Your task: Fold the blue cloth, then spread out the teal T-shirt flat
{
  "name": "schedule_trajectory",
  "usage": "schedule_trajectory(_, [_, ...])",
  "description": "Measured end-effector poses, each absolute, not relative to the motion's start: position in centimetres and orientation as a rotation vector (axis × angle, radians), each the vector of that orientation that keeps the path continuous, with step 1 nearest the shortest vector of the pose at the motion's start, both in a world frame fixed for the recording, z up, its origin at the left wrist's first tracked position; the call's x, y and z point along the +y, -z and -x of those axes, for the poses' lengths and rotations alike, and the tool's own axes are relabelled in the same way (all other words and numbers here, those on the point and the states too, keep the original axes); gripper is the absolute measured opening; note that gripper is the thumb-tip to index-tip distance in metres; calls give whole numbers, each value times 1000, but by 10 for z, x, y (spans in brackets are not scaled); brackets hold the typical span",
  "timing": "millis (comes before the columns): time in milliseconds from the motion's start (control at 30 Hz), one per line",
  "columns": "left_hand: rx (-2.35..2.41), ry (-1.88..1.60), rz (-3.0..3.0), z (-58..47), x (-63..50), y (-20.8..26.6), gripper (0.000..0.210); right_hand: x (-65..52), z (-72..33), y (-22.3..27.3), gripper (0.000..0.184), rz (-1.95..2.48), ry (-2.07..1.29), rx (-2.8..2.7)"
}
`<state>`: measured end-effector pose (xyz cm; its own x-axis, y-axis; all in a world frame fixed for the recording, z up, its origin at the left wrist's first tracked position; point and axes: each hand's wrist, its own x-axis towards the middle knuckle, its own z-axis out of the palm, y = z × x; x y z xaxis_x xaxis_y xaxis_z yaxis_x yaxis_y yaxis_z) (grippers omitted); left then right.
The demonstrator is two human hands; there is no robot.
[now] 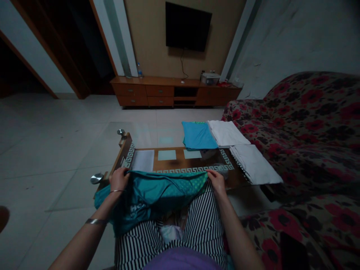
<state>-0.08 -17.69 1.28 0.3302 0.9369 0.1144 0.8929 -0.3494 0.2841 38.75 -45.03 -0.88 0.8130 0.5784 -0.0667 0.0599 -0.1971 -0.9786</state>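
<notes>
A teal garment [157, 195] lies across my lap and the near edge of a glass-topped coffee table [140, 135]. My left hand [119, 179] grips the garment's left upper edge. My right hand [217, 180] grips its right upper edge, where the cloth has a dotted green patch. The cloth stretches between the two hands and hangs over my striped trousers [205, 217].
On the table's far right lie a folded blue garment [198, 135] and two folded white cloths [227, 133] [254, 163]. A floral sofa [303, 123] stands on the right. A wooden TV cabinet [174, 91] and a wall TV [188, 26] are ahead. Tiled floor [50, 138] is at the left.
</notes>
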Motion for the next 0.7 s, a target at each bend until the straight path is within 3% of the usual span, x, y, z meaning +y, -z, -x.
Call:
schedule_trajectory(133, [1623, -451, -2331, 13, -175, -28, 35, -461, -387, -11, 51, 1548, -619, -266])
schedule_trajectory(367, [1522, -550, -2225, 36, -185, -46, 36, -483, -371, -37, 40, 1387, -789, -254])
schedule_trajectory(467, [1531, -562, -2213, 47, -190, -49, 36, -494, -360, -40, 44, 1325, -939, -311])
schedule_trajectory(700, [1553, -533, -2184, 61, -201, -55, 35, -505, -344, -43, 43, 1384, -828, -419])
